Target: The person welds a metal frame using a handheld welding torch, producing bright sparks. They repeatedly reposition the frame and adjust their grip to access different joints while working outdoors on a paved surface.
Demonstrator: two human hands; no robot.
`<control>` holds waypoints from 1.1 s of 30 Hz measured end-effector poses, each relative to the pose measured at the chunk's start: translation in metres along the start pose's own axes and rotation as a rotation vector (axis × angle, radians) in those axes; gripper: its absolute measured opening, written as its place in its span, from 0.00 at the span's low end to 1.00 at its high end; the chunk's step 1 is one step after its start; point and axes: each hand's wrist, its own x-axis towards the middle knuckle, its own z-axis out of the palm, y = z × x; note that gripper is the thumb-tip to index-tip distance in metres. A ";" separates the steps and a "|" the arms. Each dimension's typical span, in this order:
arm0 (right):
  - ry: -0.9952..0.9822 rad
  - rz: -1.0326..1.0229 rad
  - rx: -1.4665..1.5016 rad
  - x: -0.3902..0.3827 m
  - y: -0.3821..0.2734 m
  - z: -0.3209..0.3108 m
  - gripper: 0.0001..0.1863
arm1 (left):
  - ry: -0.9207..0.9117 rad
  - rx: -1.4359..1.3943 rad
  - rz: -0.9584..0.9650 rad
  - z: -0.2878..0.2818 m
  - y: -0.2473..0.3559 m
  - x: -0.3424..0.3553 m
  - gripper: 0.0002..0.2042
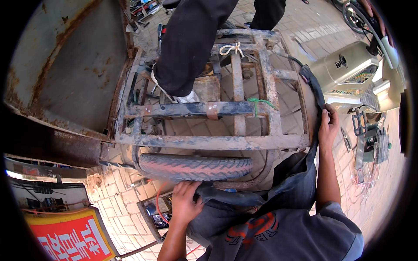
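One limp black tube [237, 197] is curving round the near right corner of that rusty frame [237, 93], left hand [187, 201] gripping it on the near side, right hand [328, 124] pinching it on the right, I'm guessing to prevent sagging.

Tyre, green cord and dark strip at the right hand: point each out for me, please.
Tyre [196, 166]: head view, middle of its tread.
Green cord [257, 100]: head view, its tied part.
Dark strip [314, 88]: head view, stretch beyond the right hand [328, 125].

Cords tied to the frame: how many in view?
2: a white cord toward the metal frame's far end, and a green cord on a nearer crossbar, toward the right. The black-trousered leg may hide others.
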 end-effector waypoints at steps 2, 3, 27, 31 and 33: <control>0.004 -0.001 0.004 0.000 0.000 0.000 0.13 | -0.003 -0.005 -0.008 0.000 0.000 0.001 0.24; 0.009 -0.002 0.001 0.000 0.001 0.001 0.13 | -0.006 -0.009 -0.013 -0.001 0.000 0.002 0.24; 0.032 0.018 -0.037 0.004 -0.003 0.004 0.13 | 0.021 -0.032 0.012 0.006 -0.009 0.009 0.22; 0.068 0.007 -0.042 0.004 -0.001 0.000 0.11 | -0.014 -0.024 0.028 0.003 -0.012 0.011 0.21; 0.098 -0.033 -0.098 -0.003 -0.001 0.006 0.09 | 0.027 -0.036 0.130 0.006 -0.025 0.002 0.24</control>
